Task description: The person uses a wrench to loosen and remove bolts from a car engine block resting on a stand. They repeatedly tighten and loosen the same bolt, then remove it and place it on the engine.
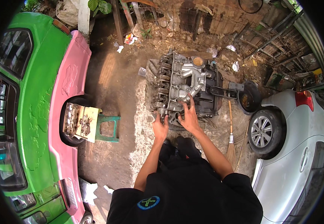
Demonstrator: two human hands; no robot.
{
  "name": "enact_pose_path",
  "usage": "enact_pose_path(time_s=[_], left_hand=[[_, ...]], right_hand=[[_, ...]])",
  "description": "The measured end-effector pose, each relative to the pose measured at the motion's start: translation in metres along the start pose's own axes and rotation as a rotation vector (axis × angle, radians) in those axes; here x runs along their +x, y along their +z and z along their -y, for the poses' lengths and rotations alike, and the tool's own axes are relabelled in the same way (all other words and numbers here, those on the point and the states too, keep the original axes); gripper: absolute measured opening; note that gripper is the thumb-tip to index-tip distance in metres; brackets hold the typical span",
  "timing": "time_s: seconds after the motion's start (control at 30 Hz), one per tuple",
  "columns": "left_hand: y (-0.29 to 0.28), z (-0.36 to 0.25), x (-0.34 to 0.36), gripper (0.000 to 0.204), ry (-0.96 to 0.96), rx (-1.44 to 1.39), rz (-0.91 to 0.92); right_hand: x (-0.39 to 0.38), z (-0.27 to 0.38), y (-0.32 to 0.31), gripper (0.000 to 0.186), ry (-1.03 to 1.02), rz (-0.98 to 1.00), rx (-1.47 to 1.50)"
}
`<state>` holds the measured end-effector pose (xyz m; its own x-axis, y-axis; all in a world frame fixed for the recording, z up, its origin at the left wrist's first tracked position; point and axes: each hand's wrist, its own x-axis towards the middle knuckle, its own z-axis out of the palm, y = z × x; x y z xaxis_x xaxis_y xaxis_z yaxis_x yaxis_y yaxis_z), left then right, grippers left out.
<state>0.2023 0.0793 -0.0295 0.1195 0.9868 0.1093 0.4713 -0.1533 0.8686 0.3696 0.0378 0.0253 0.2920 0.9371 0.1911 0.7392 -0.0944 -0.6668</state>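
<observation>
A greasy car engine (184, 86) lies on the ground in front of me, with a silver intake manifold (194, 79) on top and a row of valve parts (164, 80) along its left side. My left hand (160, 128) is at the engine's near left corner, its fingers curled about a small metal part too small to name. To its right, my right hand (189, 118) rests against the near end of the manifold with its fingers apart. One finger reaches forward onto the metal, and nothing shows in this hand.
At left, a green stool (108, 128) carries a board with metal engine parts (80, 121), beside a green and pink vehicle (68, 71). A broom (231, 143), a black basin (249, 98) and a silver car (290, 149) are at right. Litter and scrap lie beyond the engine.
</observation>
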Motion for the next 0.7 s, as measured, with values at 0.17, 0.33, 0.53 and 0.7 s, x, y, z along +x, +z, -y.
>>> enact_pose_path(time_s=[0.17,0.33,0.53,0.7], left_hand=[[-0.021,-0.004,-0.012,0.018,-0.171,-0.313,-0.002],[-0.035,-0.001,-0.011,0.005,0.028,-0.473,-0.072],[-0.04,0.007,-0.01,0.012,-0.162,-0.602,-0.047],[-0.039,0.007,-0.015,0.015,-0.179,-0.626,-0.064]], right_hand=[[0.0,-0.008,-0.001,0.069,0.05,0.081,-0.03],[0.001,-0.008,0.004,0.067,0.084,0.08,-0.054],[0.002,-0.006,0.001,0.065,0.085,0.082,-0.05],[0.002,-0.005,-0.001,0.064,0.092,0.099,-0.043]])
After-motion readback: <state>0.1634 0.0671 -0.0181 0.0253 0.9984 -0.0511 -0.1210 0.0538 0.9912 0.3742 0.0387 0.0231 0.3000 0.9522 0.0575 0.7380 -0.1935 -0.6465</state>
